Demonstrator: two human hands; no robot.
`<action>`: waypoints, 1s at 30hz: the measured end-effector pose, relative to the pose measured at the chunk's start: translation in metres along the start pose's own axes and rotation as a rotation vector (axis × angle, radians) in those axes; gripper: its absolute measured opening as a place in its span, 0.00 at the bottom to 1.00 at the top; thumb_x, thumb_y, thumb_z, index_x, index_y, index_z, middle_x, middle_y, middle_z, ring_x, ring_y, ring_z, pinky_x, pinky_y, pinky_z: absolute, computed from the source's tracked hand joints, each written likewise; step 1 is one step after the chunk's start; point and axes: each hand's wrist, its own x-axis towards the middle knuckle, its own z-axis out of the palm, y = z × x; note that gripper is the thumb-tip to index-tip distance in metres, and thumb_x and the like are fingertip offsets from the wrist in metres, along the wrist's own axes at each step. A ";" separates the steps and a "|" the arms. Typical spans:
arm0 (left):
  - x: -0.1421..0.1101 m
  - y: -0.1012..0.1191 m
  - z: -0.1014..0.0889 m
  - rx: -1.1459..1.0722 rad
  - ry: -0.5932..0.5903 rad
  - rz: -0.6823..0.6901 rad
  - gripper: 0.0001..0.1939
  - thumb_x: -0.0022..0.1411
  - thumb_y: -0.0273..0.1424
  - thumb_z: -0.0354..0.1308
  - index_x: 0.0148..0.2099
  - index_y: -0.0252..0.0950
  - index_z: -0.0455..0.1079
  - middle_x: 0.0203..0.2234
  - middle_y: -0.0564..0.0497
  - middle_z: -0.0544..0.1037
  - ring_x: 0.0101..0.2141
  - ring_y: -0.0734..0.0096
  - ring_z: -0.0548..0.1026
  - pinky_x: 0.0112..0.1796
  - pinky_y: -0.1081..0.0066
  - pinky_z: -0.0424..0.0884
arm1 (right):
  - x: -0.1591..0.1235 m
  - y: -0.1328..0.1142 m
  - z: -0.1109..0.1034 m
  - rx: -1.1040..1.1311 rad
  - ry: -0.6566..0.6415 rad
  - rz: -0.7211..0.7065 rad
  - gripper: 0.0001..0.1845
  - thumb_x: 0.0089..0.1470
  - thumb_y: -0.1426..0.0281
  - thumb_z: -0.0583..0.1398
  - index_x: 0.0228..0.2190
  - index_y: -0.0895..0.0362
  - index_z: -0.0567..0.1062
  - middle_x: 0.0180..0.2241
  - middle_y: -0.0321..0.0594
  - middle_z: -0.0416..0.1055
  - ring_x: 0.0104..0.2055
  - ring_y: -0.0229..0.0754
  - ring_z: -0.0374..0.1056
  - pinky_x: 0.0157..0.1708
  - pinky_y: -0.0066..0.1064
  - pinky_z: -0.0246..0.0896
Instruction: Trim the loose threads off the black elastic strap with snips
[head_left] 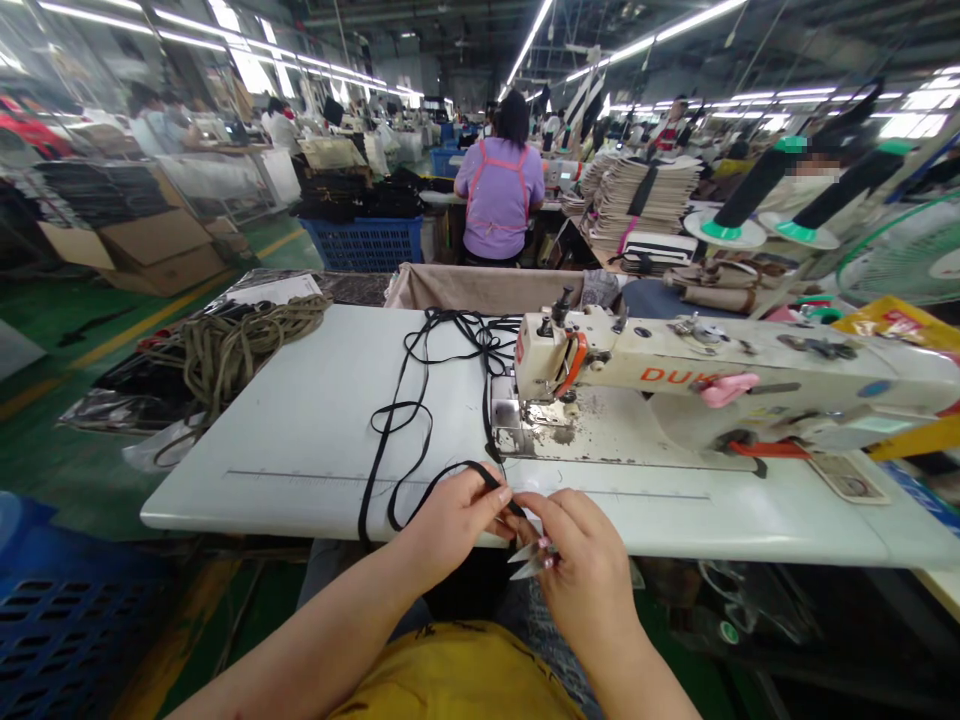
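Observation:
My left hand [454, 520] pinches a long black strap [420, 400] at the near edge of a white sewing table [300, 430]. The strap loops back over the table toward the needle area of a cream sewing machine [675, 385]. Just to the right, my right hand [581, 560] is closed around small metal thread snips [531, 560], whose blades point left toward the strap end between both hands. The two hands almost touch.
A pile of olive straps [232, 345] lies on the table's far left. Blue crates [67, 630] stand on the floor at left. A person in a purple top [501, 190] sits ahead at another station. A fan [911, 260] and stacked goods [645, 195] are at right.

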 end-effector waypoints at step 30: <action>0.005 -0.020 -0.005 -0.078 0.185 -0.019 0.18 0.62 0.46 0.62 0.37 0.35 0.69 0.31 0.49 0.74 0.33 0.69 0.73 0.32 0.72 0.68 | -0.005 0.010 0.026 1.252 -0.221 0.543 0.14 0.63 0.57 0.58 0.32 0.54 0.69 0.24 0.35 0.66 0.25 0.39 0.56 0.27 0.30 0.52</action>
